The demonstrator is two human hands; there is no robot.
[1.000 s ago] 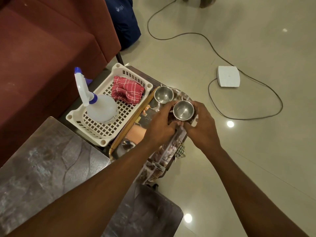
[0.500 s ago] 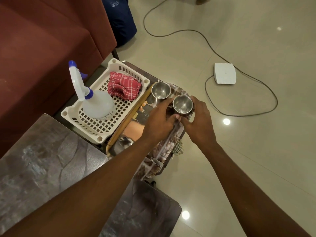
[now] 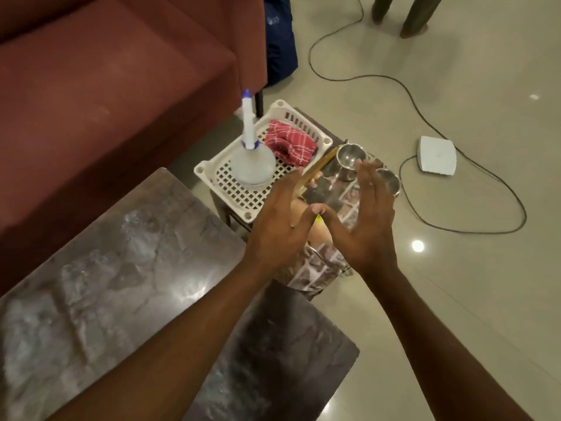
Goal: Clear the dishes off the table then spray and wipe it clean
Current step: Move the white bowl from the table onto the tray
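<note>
Two steel cups stand on a shiny steel plate point(image 3: 321, 271) on a low stool: one cup point(image 3: 349, 158) at the far end, the other point(image 3: 391, 181) partly behind my fingers. My left hand point(image 3: 282, 226) and my right hand point(image 3: 364, 220) hover open above the plate, thumbs touching, holding nothing. A white basket point(image 3: 243, 196) beside the plate holds a spray bottle point(image 3: 252, 159) and a red checked cloth point(image 3: 288, 144). The dark marbled table point(image 3: 121, 284) lies bare below my arms.
A maroon sofa point(image 3: 106, 86) fills the upper left. A black cable point(image 3: 425, 95) and a white box point(image 3: 437, 158) lie on the tiled floor to the right. A person's legs point(image 3: 406, 13) stand at the top. A blue bag point(image 3: 279, 41) leans by the sofa.
Both hands have let go of the nearer steel cup, which now stands on the plate, and have drawn back with fingers spread. The view has pulled back and up.
</note>
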